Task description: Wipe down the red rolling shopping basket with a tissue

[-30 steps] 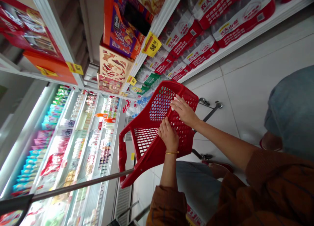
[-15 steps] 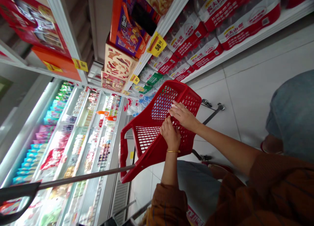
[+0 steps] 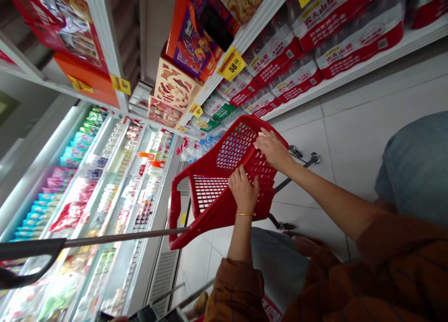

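Note:
A red plastic rolling basket (image 3: 217,210) with lattice walls tilts in front of me. Its metal pull rod (image 3: 129,238) stretches left to a black grip (image 3: 31,261). My left hand (image 3: 243,189), with a gold bracelet (image 3: 245,214) on the wrist, rests over the basket's near part, fingers slightly bent and the thumb apart. Farther up, my right hand (image 3: 275,149) lies against the lattice near the upper rim, its fingers spread. The two hands are apart, and nothing shows in either one. Whether the fingertips press on the lattice is hard to see.
Shrink-wrapped bottle packs (image 3: 336,60) fill a low shelf at upper right. Snack boxes (image 3: 196,37) stand above a yellow price tag (image 3: 232,64). A lit refrigerated case (image 3: 115,196) spans the left. Pale floor tiles (image 3: 371,121) and jeans-clad legs (image 3: 413,168) are at right.
My hands were close together over the basket; my right hand has moved away, up and right, with its fingers spreading. The left hand has barely moved. The view has shifted slightly.

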Action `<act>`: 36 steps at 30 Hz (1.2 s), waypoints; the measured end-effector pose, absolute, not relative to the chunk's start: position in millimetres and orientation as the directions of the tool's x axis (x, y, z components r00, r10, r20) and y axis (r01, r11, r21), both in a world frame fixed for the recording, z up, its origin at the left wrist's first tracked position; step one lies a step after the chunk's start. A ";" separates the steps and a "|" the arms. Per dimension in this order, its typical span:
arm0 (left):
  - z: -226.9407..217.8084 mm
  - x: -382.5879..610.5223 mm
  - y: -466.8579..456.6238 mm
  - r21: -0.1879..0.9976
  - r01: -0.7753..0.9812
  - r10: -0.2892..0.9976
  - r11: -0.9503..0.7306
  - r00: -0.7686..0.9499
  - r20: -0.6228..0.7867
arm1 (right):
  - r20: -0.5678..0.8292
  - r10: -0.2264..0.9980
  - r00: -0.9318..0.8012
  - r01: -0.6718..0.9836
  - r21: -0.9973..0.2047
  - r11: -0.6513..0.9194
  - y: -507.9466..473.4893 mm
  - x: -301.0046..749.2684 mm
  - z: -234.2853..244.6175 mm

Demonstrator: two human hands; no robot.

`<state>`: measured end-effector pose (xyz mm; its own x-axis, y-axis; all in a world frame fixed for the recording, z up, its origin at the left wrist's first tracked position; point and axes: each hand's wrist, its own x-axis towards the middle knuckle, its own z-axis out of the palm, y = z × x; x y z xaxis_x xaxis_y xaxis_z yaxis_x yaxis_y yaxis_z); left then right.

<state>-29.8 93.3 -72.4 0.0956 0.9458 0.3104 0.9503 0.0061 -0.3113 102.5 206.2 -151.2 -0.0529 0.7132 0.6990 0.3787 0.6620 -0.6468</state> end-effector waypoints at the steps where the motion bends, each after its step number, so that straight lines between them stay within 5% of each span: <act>1: -71.2 -27.7 96.0 -0.312 0.950 0.943 -0.008 0.111 0.313 | 0.701 0.711 -0.055 0.379 -0.644 0.664 206.5 102.6 -151.1; 6: -69.1 -21.3 117.8 -0.299 0.941 0.942 -0.159 0.236 0.239 | 0.700 0.711 -0.064 0.374 -0.643 0.668 208.3 104.8 -149.5; 19: -71.8 -20.2 121.4 -0.279 0.943 0.949 -0.184 0.244 0.199 | 0.714 0.690 -0.119 0.334 -0.626 0.705 185.3 78.5 -154.4; 36: -75.9 -25.0 121.0 -0.395 0.902 0.942 -0.176 0.270 0.197 | 0.665 0.728 0.168 0.191 -0.747 0.637 174.8 70.4 -166.9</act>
